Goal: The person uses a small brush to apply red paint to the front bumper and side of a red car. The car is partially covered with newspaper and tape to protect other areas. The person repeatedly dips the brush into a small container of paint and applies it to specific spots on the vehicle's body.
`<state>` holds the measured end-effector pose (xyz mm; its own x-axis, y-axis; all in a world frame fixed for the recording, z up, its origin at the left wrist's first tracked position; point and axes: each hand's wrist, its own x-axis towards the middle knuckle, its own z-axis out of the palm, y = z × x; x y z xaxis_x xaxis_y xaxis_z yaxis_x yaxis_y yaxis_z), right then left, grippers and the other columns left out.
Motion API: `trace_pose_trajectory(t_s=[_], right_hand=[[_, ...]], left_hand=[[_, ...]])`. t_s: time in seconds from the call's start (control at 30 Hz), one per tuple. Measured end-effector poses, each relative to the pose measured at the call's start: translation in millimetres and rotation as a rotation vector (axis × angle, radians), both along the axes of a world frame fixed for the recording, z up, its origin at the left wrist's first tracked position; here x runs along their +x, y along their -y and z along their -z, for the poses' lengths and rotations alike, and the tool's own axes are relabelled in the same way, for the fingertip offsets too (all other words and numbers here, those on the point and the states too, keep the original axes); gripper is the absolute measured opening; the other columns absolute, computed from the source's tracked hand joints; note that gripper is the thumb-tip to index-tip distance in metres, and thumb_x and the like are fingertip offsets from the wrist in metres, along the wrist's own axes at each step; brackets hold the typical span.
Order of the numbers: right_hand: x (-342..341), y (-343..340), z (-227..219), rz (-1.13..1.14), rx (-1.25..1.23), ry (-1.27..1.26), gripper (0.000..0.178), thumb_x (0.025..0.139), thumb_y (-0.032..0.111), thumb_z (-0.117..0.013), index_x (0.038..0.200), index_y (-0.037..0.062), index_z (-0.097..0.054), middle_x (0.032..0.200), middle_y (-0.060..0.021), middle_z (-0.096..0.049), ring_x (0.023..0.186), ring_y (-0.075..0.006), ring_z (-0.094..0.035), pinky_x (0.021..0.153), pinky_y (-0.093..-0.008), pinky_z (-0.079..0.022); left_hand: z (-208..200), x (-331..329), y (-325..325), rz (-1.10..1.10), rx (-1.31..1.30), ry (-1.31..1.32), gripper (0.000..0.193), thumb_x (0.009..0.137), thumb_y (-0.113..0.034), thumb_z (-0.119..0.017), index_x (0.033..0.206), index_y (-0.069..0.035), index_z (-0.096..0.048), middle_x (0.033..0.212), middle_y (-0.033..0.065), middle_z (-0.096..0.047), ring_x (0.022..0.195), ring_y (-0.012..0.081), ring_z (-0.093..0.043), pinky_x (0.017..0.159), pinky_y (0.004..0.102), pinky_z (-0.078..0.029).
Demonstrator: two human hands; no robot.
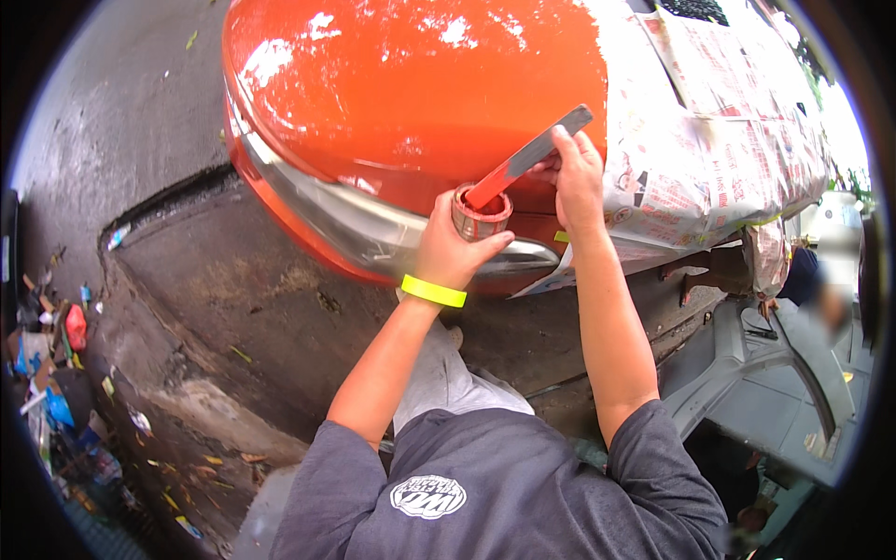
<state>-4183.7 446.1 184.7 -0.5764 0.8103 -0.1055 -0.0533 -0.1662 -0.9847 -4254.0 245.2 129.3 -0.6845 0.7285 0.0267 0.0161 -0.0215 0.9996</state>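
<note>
At frame centre, the left hand (450, 250) is wrapped around a small round tin (480, 215) of orange paint and should keep it level. To its right, the right hand (577, 177) pinches a flat grey stirring stick (528, 157), which should stay inside the rim. The stick's lower end is coated orange. Behind them sits the glossy orange car body (411, 84).
</note>
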Motion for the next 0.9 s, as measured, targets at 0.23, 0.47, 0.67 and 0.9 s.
trace_pose_trajectory(t_s=[0.23,0.47,0.67,0.9], right_hand=[[11.3,6.2,15.4,0.084,0.016,-0.154,0.015,0.108,0.021,-0.059,0.102,0.0080,-0.063,0.086,-0.0054,-0.072,0.068,-0.0160,-0.067,0.066,-0.0332,-0.062],[11.7,-3.6,28.6,0.041,0.099,-0.219,0.013,0.107,0.017,-0.060,0.105,0.0053,-0.064,0.088,-0.0081,-0.072,0.069,-0.0179,-0.069,0.069,-0.0372,-0.065],[12.9,0.1,31.0,0.040,0.157,-0.180,0.014,0.108,0.017,-0.061,0.108,0.0032,-0.064,0.092,-0.0079,-0.069,0.078,-0.0184,-0.067,0.077,-0.0371,-0.064],[21.4,-24.4,42.5,0.044,0.170,-0.173,0.015,0.107,0.015,-0.061,0.112,0.0003,-0.063,0.094,-0.0101,-0.069,0.081,-0.0212,-0.067,0.081,-0.0419,-0.065]], left_hand=[[6.3,12.1,3.9,-0.130,0.010,0.005,0.079,0.076,-0.026,-0.096,0.137,-0.001,-0.053,0.129,0.0142,-0.068,0.119,0.0217,-0.067,0.104,0.0376,-0.054],[8.8,14.6,5.2,-0.176,0.031,0.006,0.076,0.070,-0.028,-0.098,0.127,-0.002,-0.055,0.122,0.0170,-0.069,0.114,0.0319,-0.070,0.097,0.0424,-0.055],[15.9,11.8,4.8,-0.173,0.020,0.015,0.078,0.067,-0.029,-0.098,0.125,-0.001,-0.055,0.120,0.0167,-0.070,0.109,0.0322,-0.071,0.095,0.0428,-0.056],[20.7,12.5,4.1,-0.188,0.037,-0.022,0.075,0.065,-0.032,-0.098,0.120,0.000,-0.058,0.111,0.0168,-0.072,0.103,0.0323,-0.072,0.092,0.0414,-0.056]])
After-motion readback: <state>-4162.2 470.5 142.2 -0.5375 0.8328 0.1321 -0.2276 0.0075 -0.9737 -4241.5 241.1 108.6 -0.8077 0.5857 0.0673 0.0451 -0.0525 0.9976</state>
